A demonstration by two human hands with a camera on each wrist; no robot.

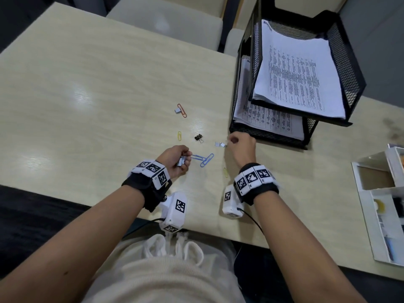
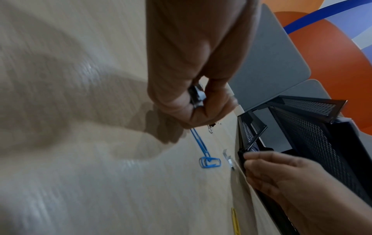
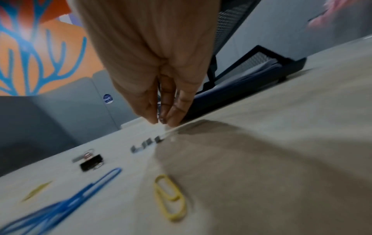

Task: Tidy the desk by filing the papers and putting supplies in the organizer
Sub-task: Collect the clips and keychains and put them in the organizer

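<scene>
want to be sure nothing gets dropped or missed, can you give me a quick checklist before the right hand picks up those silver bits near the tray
1. Left hand grips the silver pieces already gathered: ok.
2. Right hand is at the staple strips, fingertips pointing down beside them: ok.
3. Right hand has a strip pinched: cannot tell, the wrist view is blurred.
4. Papers filed in the black mesh tray: ok.
5. Desk free of loose supplies: not ok; blue paper clips, binder clip, yellow clip and orange clip remain.
6. White organizer within reach at the right edge: cannot tell.
</scene>
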